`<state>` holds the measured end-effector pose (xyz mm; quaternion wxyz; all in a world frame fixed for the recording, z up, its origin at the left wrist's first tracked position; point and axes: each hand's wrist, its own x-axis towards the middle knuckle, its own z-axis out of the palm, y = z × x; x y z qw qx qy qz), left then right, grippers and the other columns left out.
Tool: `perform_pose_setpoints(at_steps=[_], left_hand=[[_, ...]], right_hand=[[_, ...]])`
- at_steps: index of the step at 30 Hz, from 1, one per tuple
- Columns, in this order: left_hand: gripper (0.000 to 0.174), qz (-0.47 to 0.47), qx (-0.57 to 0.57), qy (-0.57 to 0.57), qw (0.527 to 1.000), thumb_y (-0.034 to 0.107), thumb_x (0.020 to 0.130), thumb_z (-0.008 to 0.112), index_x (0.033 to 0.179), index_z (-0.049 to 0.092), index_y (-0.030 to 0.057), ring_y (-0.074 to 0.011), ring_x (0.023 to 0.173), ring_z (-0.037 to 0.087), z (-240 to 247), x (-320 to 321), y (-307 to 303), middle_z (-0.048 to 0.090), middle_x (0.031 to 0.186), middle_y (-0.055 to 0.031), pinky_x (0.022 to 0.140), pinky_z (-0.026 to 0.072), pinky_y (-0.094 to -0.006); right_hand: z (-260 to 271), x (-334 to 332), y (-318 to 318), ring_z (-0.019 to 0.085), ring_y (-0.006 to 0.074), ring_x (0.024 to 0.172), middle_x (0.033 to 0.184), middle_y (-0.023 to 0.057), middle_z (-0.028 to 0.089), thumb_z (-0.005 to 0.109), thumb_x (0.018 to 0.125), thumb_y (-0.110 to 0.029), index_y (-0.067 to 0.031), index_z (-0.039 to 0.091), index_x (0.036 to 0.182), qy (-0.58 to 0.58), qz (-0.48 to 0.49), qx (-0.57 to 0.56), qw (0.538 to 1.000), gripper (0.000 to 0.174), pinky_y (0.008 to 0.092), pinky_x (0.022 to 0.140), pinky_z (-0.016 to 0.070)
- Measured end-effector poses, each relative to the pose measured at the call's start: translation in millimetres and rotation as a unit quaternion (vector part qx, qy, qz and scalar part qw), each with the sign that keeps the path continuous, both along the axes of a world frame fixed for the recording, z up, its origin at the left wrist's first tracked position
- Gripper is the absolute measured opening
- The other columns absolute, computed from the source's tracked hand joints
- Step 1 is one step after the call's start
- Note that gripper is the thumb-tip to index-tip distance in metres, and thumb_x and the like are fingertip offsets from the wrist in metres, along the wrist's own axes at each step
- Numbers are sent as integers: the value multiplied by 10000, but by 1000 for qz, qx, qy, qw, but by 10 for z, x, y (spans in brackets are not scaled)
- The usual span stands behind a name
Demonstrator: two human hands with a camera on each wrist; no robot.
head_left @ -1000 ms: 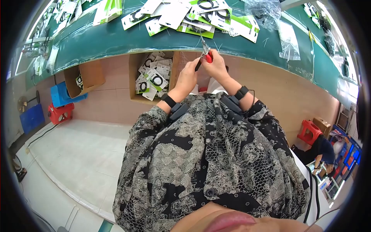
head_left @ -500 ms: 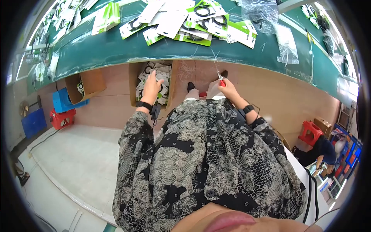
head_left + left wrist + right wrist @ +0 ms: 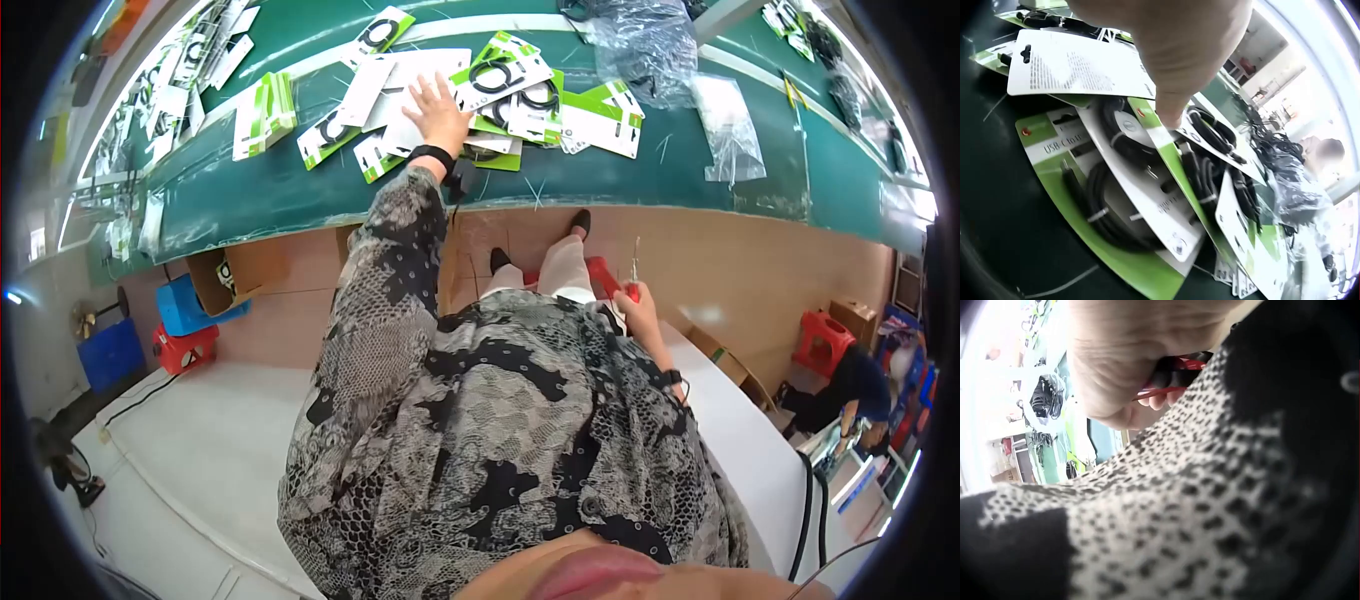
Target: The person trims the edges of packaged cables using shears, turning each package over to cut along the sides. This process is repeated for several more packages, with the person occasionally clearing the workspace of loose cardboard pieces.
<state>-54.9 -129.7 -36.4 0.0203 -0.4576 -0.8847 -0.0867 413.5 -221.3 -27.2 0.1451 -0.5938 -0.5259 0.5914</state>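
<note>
The left hand reaches over the pile on the green table, fingers spread, above white and green cable cards. In the left wrist view the hand has a fingertip at the cards, and black coiled cables show on a green card; whether it touches them I cannot tell. Low beside the lap, the right hand grips red-handled pliers, tips upward. In the right wrist view the right hand is curled round the red and black handles.
A green-edged card stack lies left of the pile. Clear plastic bags and a smaller bag lie to the right. The table's front edge runs above the knees. Below left are an open carton and a red stool.
The left hand has left the pliers area, swung out over the floor carton, then moved up onto the table's card pile. The right hand has drawn back right and down with the pliers.
</note>
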Motion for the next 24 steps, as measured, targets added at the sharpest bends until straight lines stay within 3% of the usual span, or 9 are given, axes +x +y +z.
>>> perform_pose_setpoints(at_steps=[2, 5, 6, 9, 10, 14, 17, 22, 24], left_hand=[[994, 55, -50, 5, 997, 407, 706, 783, 1462, 224, 85, -430, 1335, 287, 50, -153, 41, 251, 1472, -235, 1019, 276, -647], [1112, 102, -102, -203, 969, 424, 664, 822, 1471, 152, 54, -448, 1338, 254, 109, -392, -79, 211, 1468, -273, 1056, 251, -601], [1112, 103, -106, -201, 968, 424, 664, 822, 1471, 152, 54, -448, 1338, 254, -41, -483, -118, 211, 1468, -273, 1056, 251, -601], [1162, 3, 222, -102, 970, 406, 643, 837, 1463, 115, 10, -483, 1338, 225, -630, -806, -204, 172, 1469, -296, 1055, 294, -549], [1162, 1, 219, -100, 970, 406, 643, 837, 1463, 115, 10, -483, 1338, 225, -628, -871, -269, 172, 1469, -296, 1055, 294, -549], [1065, 133, 273, -62, 951, 355, 638, 843, 1421, 237, -37, -446, 1278, 368, -607, -1059, -506, 336, 1406, -286, 1012, 376, -479], [807, 66, 48, -257, 963, 293, 663, 821, 1294, 457, -55, -369, 1134, 535, -618, -1152, -526, 538, 1237, -237, 911, 457, -429], [595, 73, 31, -323, 943, 261, 688, 796, 1152, 592, -51, -320, 997, 616, -413, -1052, -548, 627, 1089, -192, 840, 494, -358], [503, 86, 36, -482, 871, 233, 727, 766, 1107, 606, -56, -305, 977, 630, -321, -1077, -682, 616, 1117, -195, 801, 510, -348]], right_hand=[[47, 71, 25, 502, 93, 664, 777, 14, 539, 665, 821, -166, -19, 552, 1004, -13, -17, -33, 999, 260, 241, 603, 417], [87, 57, 107, 503, 90, 666, 783, 10, 537, 663, 821, -158, -20, 550, 1008, -12, -21, -53, 998, 259, 236, 609, 417], [95, 67, 90, 503, 89, 667, 785, 7, 536, 662, 821, -155, -20, 548, 1010, -14, -22, -66, 997, 258, 233, 612, 417], [26, -13, 173, 507, 84, 681, 794, 4, 537, 662, 821, -151, -19, 545, 1023, -15, -4, -44, 999, 268, 231, 618, 417], [3, -42, 184, 509, 81, 688, 798, 3, 538, 662, 821, -149, -18, 543, 1029, -16, 2, -31, 999, 274, 231, 621, 417], [137, -252, 167, 511, 72, 707, 799, -6, 535, 663, 823, -150, -23, 540, 1039, 19, -2, -60, 998, 279, 233, 631, 422], [28, -300, 28, 515, 76, 714, 803, -5, 534, 653, 824, -141, -21, 539, 1045, 25, 43, -31, 998, 276, 234, 641, 428], [113, -371, 11, 527, 75, 743, 816, 3, 532, 643, 818, -139, -24, 539, 1068, -35, 105, 30, 993, 294, 241, 671, 448], [189, -460, 35, 537, 95, 747, 818, 17, 539, 649, 812, -145, -23, 537, 1076, -43, 125, 47, 990, 311, 258, 677, 455]])
